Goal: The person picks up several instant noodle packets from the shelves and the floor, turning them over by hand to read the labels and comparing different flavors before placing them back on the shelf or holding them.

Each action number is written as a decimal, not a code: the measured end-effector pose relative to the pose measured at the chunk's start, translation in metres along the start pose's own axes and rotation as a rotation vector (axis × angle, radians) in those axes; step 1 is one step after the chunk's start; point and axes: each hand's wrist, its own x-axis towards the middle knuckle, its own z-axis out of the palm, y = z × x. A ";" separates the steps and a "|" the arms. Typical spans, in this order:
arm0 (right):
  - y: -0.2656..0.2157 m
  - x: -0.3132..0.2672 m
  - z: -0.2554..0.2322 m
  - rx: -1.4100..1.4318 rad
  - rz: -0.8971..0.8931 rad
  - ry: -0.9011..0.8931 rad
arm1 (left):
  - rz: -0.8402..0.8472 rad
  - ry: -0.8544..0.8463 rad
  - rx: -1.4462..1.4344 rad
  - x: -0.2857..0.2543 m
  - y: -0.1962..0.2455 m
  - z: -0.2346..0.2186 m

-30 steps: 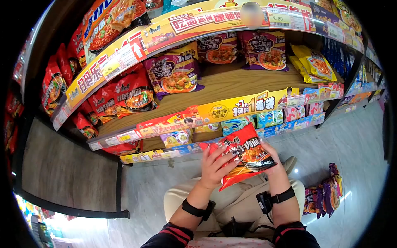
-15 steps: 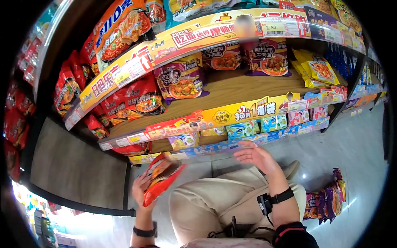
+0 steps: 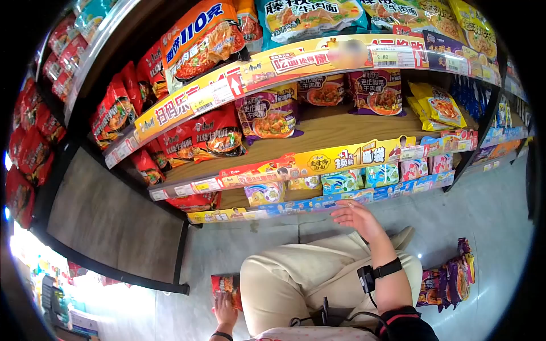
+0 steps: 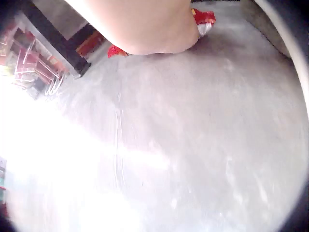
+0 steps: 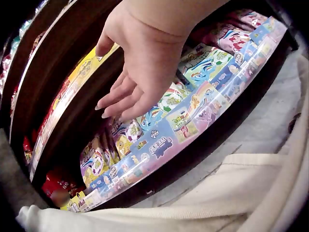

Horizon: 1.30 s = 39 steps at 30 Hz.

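Observation:
A red instant noodle packet [image 3: 226,282] lies low beside the person's left knee, at the floor. My left hand [image 3: 225,312] rests over its near part, fingers laid along the top. In the left wrist view the forearm and heel of the hand hide most of the packet; only red corners [image 4: 205,18] show. My right hand [image 3: 357,218] hangs in the air before the bottom shelf, holding nothing, fingers loosely extended. The right wrist view shows this right hand [image 5: 142,72] in front of small colourful bags [image 5: 205,63].
Shelves of noodle packets curve ahead, with a yellow price strip [image 3: 347,162] along one edge. Several purple packets [image 3: 446,282] lie on the floor at the right. A dark-framed wooden panel [image 3: 116,213] stands at the left. The person's bent legs [image 3: 284,273] fill the near middle.
Both hands held the red noodle packet first; the right let go. The left carried it left and down to the floor beside the knee. The right hand stayed raised, and the view shifted.

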 end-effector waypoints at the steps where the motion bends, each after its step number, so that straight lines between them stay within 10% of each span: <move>1: 0.000 0.001 0.000 -0.005 -0.009 0.024 | -0.021 -0.067 -0.044 -0.007 0.009 -0.002; 7: -0.001 0.000 0.001 0.008 0.008 0.057 | 0.006 -0.387 -0.091 0.007 0.020 -0.049; 10: -0.002 0.000 0.002 0.009 -0.002 0.067 | 0.099 -0.111 -0.126 0.105 0.015 -0.116; 13: 0.001 0.001 0.000 0.023 -0.009 0.074 | 0.568 0.413 -0.160 0.213 0.038 -0.213; 17: -0.002 -0.004 0.002 -0.001 -0.029 0.112 | 0.819 0.402 -0.187 0.308 0.075 -0.269; 27: 0.000 -0.003 -0.006 0.081 -0.078 0.123 | 0.386 0.407 0.205 0.447 0.086 -0.250; 29: -0.001 -0.002 -0.006 0.093 -0.086 0.116 | 0.078 -0.031 0.122 0.456 0.088 -0.255; 31: 0.000 -0.002 -0.004 0.108 -0.122 0.128 | 0.123 -0.045 0.204 0.461 0.082 -0.255; 33: 0.002 0.000 -0.005 0.116 -0.118 0.129 | 0.429 0.373 0.360 0.474 0.059 -0.239; 36: 0.001 0.000 -0.003 0.112 -0.106 0.138 | 0.163 0.010 0.459 0.574 -0.067 -0.161; 39: 0.003 0.000 -0.006 0.108 -0.095 0.161 | 0.105 0.149 -0.025 0.517 0.040 -0.235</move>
